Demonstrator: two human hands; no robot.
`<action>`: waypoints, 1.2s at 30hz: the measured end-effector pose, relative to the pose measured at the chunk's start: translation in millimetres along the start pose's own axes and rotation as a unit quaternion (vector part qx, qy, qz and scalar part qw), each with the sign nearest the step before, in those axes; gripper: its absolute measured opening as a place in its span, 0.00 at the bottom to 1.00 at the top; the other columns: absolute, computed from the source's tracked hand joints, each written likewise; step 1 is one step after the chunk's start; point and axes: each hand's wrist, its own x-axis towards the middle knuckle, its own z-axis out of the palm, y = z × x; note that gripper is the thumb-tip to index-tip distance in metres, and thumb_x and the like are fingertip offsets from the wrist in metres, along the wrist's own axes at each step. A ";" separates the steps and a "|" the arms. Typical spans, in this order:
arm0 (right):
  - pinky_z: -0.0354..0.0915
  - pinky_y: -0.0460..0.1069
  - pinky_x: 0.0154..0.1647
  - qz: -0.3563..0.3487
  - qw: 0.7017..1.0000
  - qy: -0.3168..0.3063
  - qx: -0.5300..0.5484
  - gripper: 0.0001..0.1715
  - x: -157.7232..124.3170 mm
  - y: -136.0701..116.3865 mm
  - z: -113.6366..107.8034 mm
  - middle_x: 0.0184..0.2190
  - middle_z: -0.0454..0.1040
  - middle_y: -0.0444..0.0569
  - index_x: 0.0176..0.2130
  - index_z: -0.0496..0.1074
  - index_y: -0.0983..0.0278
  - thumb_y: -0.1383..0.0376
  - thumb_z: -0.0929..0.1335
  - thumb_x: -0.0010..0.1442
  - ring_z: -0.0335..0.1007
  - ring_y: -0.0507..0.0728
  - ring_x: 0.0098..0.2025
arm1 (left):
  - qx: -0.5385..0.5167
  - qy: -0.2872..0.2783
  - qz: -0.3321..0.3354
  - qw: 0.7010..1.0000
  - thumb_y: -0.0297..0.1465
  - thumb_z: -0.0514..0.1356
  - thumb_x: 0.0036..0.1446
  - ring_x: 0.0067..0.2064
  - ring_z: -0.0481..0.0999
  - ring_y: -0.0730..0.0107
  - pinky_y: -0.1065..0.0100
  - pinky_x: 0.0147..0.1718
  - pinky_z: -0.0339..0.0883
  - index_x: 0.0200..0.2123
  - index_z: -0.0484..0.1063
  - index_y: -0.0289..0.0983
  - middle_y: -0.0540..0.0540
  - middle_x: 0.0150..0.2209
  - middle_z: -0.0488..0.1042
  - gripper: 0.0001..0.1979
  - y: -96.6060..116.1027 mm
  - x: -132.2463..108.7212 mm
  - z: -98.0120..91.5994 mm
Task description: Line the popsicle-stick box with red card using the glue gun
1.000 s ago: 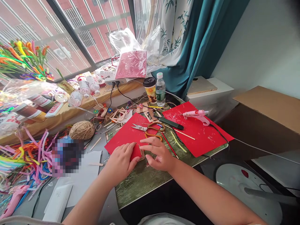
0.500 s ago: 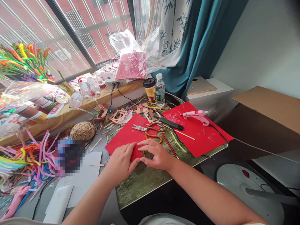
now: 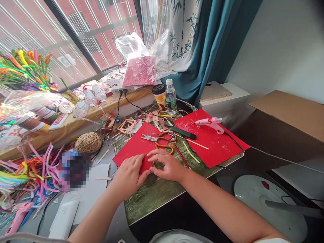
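My left hand (image 3: 130,170) and my right hand (image 3: 168,165) meet fingertip to fingertip over the near edge of a red sheet (image 3: 134,141). Between their thumbs and forefingers is a small thin wooden stick piece (image 3: 152,162), mostly covered by the fingers. Both hands are closed around it with curled fingers. Just beyond the right hand lie scissors with orange-brown handles (image 3: 164,138), partly on the red sheet. A red pencil (image 3: 181,156) and a yellow-green strip (image 3: 191,152) rest to the right of them.
A pink glue gun (image 3: 209,124) lies on a second red sheet (image 3: 215,153). Near it are a dark green cutter (image 3: 182,132), a water bottle (image 3: 171,98) and a lidded cup (image 3: 159,98). Twine (image 3: 88,142) and pipe cleaners (image 3: 32,168) are at left.
The view has shifted slightly. My right fingers have moved a little on the small stick piece, and more of it shows between the hands. The other things lie as before.
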 end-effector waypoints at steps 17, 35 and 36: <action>0.65 0.62 0.71 0.047 0.997 -0.024 0.056 0.36 -0.5 -3.0 -1.6 0.64 0.73 0.55 0.65 0.70 0.56 0.73 0.74 0.60 0.69 0.63 0.67 | 0.012 -0.006 0.003 1.000 0.46 0.55 0.74 0.59 0.79 0.45 0.47 0.56 0.71 0.66 0.64 0.37 0.35 0.60 0.77 0.26 -0.3 0.5 0.6; 0.67 0.61 0.69 0.067 0.996 -0.019 0.047 0.30 0.2 -9.2 -0.9 0.60 0.76 0.54 0.61 0.73 0.57 0.69 0.76 0.62 0.73 0.63 0.64 | 0.029 -0.014 0.000 0.999 0.49 0.54 0.74 0.60 0.77 0.44 0.46 0.57 0.70 0.67 0.62 0.34 0.33 0.62 0.76 0.29 -1.6 -0.8 3.2; 0.67 0.61 0.69 0.070 0.997 -0.011 0.034 0.30 -0.4 -16.6 -4.1 0.60 0.76 0.54 0.62 0.73 0.56 0.67 0.76 0.62 0.72 0.63 0.64 | 0.029 -0.013 0.000 0.999 0.49 0.53 0.74 0.59 0.77 0.44 0.46 0.56 0.70 0.66 0.62 0.34 0.33 0.61 0.76 0.29 -2.1 -1.0 3.6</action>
